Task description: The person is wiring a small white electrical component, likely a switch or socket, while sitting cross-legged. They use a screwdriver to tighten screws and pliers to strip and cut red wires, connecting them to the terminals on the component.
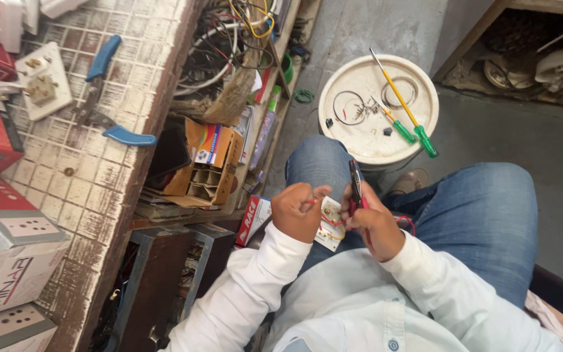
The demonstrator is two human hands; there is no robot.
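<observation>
Seated person wiring a white socket plate on the lap with a red-handled tool.

Head view: the left hand [300, 212] is curled shut, pinching a red wire [312, 202] that runs to the white socket plate [329, 225], which rests on the lap between both hands, touching them. The right hand [374, 225] is clamped around red-handled pliers [356, 186], whose dark jaws point up and away from the plate. Beyond the knees, an upturned white bucket [418, 88] carries two green-handled screwdrivers [418, 133], wire loops and small loose parts. To the left, blue-handled pliers [109, 98] and another socket plate [43, 81] lie on the tiled bench [99, 182]. Judged from here, the plate sits unsupported on denim, so a hard tug on the wire could tip it off, and the tool tip near the fingers could nick them.
</observation>
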